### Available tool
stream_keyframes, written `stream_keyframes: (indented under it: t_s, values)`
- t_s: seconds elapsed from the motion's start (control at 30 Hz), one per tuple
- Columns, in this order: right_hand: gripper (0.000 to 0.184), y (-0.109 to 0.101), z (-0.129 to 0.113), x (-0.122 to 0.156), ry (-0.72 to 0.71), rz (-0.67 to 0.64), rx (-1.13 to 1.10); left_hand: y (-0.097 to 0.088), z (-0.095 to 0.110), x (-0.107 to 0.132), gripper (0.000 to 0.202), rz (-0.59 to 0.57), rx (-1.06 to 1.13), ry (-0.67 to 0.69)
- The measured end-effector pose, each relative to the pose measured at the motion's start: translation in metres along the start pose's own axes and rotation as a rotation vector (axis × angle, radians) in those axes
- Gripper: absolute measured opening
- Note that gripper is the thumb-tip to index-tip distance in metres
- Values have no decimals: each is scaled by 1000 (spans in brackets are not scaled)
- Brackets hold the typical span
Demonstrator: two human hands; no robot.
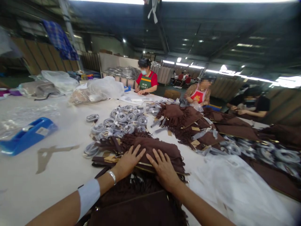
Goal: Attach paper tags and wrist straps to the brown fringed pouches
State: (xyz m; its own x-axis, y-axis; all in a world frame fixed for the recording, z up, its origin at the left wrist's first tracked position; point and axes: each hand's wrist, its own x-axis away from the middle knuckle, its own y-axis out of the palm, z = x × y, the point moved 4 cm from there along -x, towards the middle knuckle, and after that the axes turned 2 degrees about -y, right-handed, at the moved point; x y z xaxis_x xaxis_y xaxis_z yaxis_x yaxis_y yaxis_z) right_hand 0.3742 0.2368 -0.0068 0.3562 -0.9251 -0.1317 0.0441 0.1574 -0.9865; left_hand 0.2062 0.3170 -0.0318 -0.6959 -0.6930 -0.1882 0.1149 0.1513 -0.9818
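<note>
Both hands rest on a dark brown fringed bag (162,146) with a gold zipper along its near edge. My left hand (129,161) lies on the bag's left part, fingers spread. On its right part, my right hand (166,169) presses with fingers apart. Nearer to me another brown bag (131,208) lies below my forearms. Straps and a tan tag (112,159) stick out at the left of the bag under my hands. Just beyond it, coiled grey straps (122,117) in clear wrapping are heaped.
A blue tape dispenser (28,135) stands at the left beside a flat tan piece (50,153). More brown bags (188,122) are piled to the right, near white plastic sheeting (230,185). Several co-workers, among them a person in a green apron (146,82), work across the table.
</note>
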Motion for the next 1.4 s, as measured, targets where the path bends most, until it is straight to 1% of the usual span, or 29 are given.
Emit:
stream_keyframes:
  t_s: [0.07,0.17,0.23,0.33,0.4,0.47,0.5,0.53,0.57,0.6,0.63,0.67,0.7,0.73,0.77,0.8,0.87,0.9,0.93,0.97,1.0,1.07,1.13,1.17,1.2,1.23,1.33,1.4]
  values:
    - [106,2,15,2,-14,6,7,4,4,-10,87,17,-19,6]
    - [105,5,37,1,-37,-5,21,3,14,-25,77,18,-22,1]
    - [104,11,54,-1,-56,-11,42,3,23,-37,70,19,-2,-11]
    - [101,22,86,-8,-54,-7,97,5,38,-60,63,12,27,-44]
    - [98,24,105,-14,-31,-17,136,5,45,-77,63,0,41,-63]
    - [93,15,111,-17,9,-40,166,-1,47,-88,67,-17,66,-68]
    - [88,6,106,-16,30,-41,170,-8,45,-88,72,-28,76,-65]
    - [80,-6,95,-12,43,-25,158,-17,42,-82,80,-37,97,-55]
    - [71,-20,79,-6,37,2,124,-29,39,-69,88,-36,138,-35]
    - [61,-34,58,3,15,36,74,-41,36,-50,96,-36,186,-13]
    - [55,-47,35,14,-39,68,-1,-55,33,-23,99,-16,286,18]
    - [53,-55,12,27,-106,65,-77,-69,32,9,94,4,400,50]
    - [50,-60,-9,39,-163,53,-134,-79,33,46,90,-10,488,56]
    - [48,-61,-27,50,-190,42,-173,-86,34,84,86,-52,540,16]
    - [45,-59,-39,59,-195,32,-197,-90,36,123,83,-92,560,-66]
    - [42,-54,-48,66,-186,27,-209,-91,36,161,78,-113,551,-197]
    - [34,-44,-57,72,-164,31,-221,-85,39,228,69,-80,502,-460]
    - [29,-43,-60,73,-163,38,-226,-80,42,255,67,-48,475,-560]
    - [22,-44,-61,74,-164,45,-233,-74,44,277,64,8,443,-642]
    - [16,-49,-62,75,-165,47,-247,-67,49,293,62,46,425,-689]
    - [11,-57,-62,76,-163,39,-270,-61,53,304,59,69,429,-715]
    - [8,-76,-60,83,-147,6,-341,-51,64,312,55,80,475,-721]
    - [11,-90,-51,91,-117,-38,-414,-48,75,309,56,78,509,-682]
    - [11,-91,-44,96,-97,-54,-437,-48,81,304,57,80,504,-653]
    - [12,-88,-36,99,-72,-69,-448,-50,86,299,58,84,489,-620]
    - [12,-81,-28,103,-43,-79,-451,-53,91,293,57,88,472,-588]
    - [18,-46,-7,108,30,-84,-468,-60,100,276,47,83,459,-533]
    - [22,-26,0,108,59,-89,-489,-61,100,270,44,79,495,-536]
